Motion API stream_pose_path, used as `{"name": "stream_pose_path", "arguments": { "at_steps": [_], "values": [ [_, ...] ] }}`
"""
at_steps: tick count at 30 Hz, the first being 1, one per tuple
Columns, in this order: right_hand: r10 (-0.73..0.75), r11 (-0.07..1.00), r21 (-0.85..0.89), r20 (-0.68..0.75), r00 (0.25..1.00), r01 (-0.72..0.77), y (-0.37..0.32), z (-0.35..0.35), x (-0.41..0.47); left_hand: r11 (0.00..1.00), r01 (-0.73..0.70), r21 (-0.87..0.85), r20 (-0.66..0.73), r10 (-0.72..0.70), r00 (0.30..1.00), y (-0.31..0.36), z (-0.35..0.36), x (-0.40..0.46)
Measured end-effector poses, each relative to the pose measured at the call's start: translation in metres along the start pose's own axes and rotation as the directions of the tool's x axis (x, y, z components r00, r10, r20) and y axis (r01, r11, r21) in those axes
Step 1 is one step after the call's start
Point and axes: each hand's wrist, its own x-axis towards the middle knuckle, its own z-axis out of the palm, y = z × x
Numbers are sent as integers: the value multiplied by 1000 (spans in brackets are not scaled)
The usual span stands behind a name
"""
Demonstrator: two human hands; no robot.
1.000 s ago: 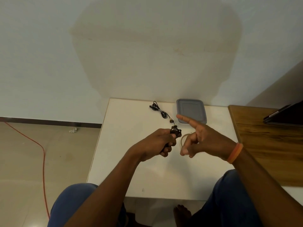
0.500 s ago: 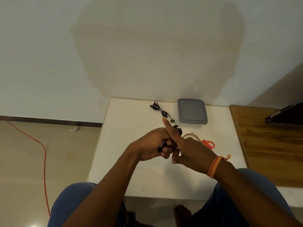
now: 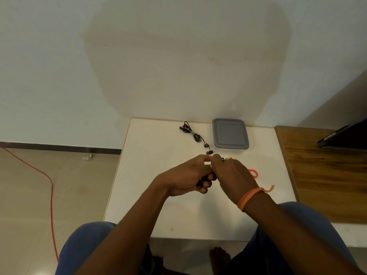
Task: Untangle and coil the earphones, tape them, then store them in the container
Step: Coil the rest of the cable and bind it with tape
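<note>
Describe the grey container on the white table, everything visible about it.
The grey container is a shallow, square box with rounded corners, plastic by its look. Its lid is on, with a raised rim and a flat square panel set in the middle. It lies flat at the far edge of the white table, close to the wall. Neither hand touches it. The taped earphones lie just to its left, apart from it.

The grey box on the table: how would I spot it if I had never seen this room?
Find the white table against the wall. At its far edge, towards the right, sits a flat grey container with rounded corners and its lid on. It lies just right of a bundled black earphone cable and is the only boxy thing on that table.
</note>
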Motion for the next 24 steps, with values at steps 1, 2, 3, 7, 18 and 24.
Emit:
{"name": "stream_pose_path", "arguments": {
  "at_steps": [1,2,3,7,18,24],
  "values": [
    [14,1000,-8,29,999,-14,-1,-1,0,995,-11,95,-44,15,999,-1,0,1],
    [-2,997,-73,65,998,6,-1,-2,-1,978,-36,204,-87,55,995,-3,0,1],
    [-26,980,-196,75,997,41,-2,-5,-1,943,-80,324,-125,126,984,-4,2,2],
    [-59,967,-242,65,996,73,0,-11,2,717,-208,665,-258,482,837,-11,10,4],
    [-157,965,-202,77,985,170,8,-14,7,134,-12,991,-101,798,594,-32,19,20],
    [-158,934,-301,133,978,192,2,-18,4,94,80,992,-124,726,677,-37,24,27]
  ]
}}
